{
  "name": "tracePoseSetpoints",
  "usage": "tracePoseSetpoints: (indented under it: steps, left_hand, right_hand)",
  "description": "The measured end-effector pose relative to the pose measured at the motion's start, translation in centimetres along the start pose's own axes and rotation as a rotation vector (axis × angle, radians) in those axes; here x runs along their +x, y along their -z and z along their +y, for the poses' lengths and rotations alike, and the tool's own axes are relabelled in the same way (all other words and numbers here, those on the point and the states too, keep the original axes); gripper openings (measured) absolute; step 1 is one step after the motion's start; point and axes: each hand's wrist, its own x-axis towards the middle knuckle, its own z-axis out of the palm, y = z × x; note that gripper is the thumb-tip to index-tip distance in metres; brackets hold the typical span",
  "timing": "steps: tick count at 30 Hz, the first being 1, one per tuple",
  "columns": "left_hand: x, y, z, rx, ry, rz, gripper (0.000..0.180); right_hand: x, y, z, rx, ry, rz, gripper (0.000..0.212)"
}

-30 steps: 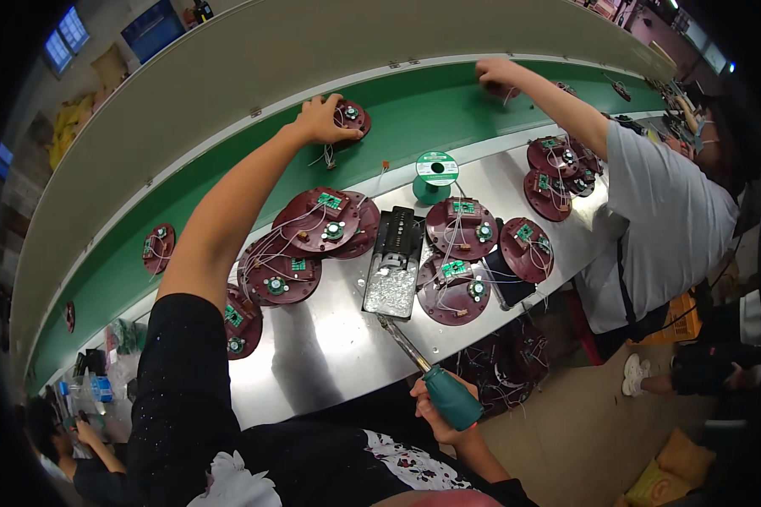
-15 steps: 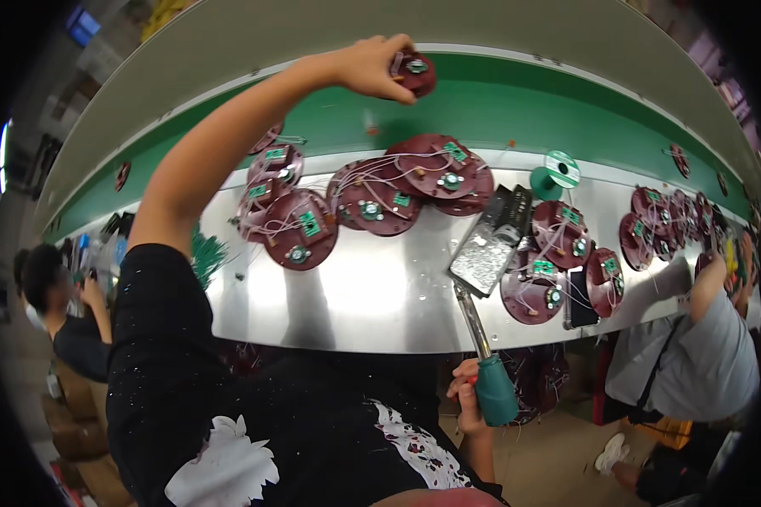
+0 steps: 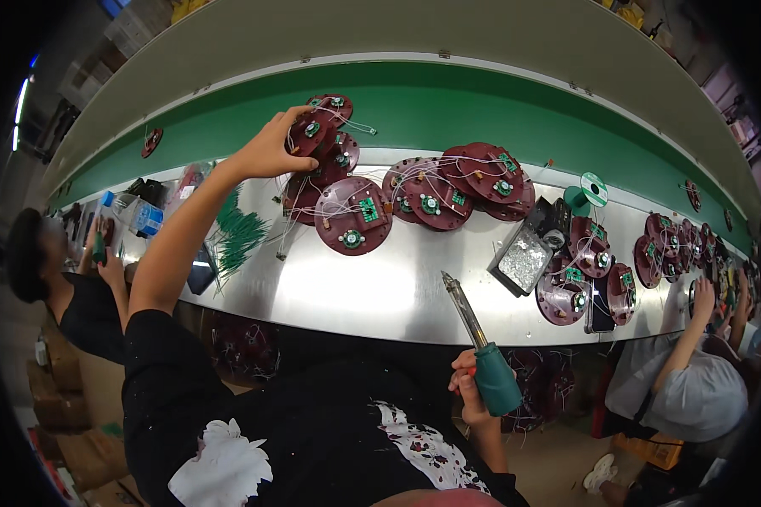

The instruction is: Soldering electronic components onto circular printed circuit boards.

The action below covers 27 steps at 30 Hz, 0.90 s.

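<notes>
My left hand grips the edge of a maroon disc with a small green circuit board, over a pile of similar discs at the left of the bench. Just nearer, another maroon disc with white wires lies flat on the metal top. In my right hand, at the bench's front edge, is a soldering iron with a teal handle. Its metal tip points up and left over the bench. A dark-edged tray of silvery material lies right of the tip.
More wired discs are heaped mid-bench, beside a green solder spool. Green wires lie left, near a plastic bottle. Co-workers sit at both sides, one in a grey top. A green wall strip runs behind.
My left hand has carried the disc leftward and down, from above the middle stack to the left pile. The soldering iron stays in my right hand, and the view has shifted.
</notes>
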Motion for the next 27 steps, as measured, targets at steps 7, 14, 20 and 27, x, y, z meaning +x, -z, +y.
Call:
tracePoseSetpoints:
  steps: [7,14,20,27]
  left_hand:
    - [-4.9,-1.1,3.5,-0.138,-0.204,0.000,0.110]
    - [-6.0,-2.9,10.0,0.056,-0.445,-0.032,0.108]
    - [-6.3,-3.6,10.5,0.105,-0.432,-0.106,0.105]
    - [-6.0,-4.7,10.0,0.126,-0.405,-0.098,0.094]
  right_hand:
    - [-0.6,-3.3,-1.0,0.105,-0.044,0.170,0.015]
    - [-0.7,-2.9,-1.1,0.126,-0.064,0.099,0.029]
    - [-1.3,-2.8,-1.3,0.120,-0.048,0.145,0.030]
    - [-0.9,-2.4,-1.0,0.106,-0.056,0.141,0.029]
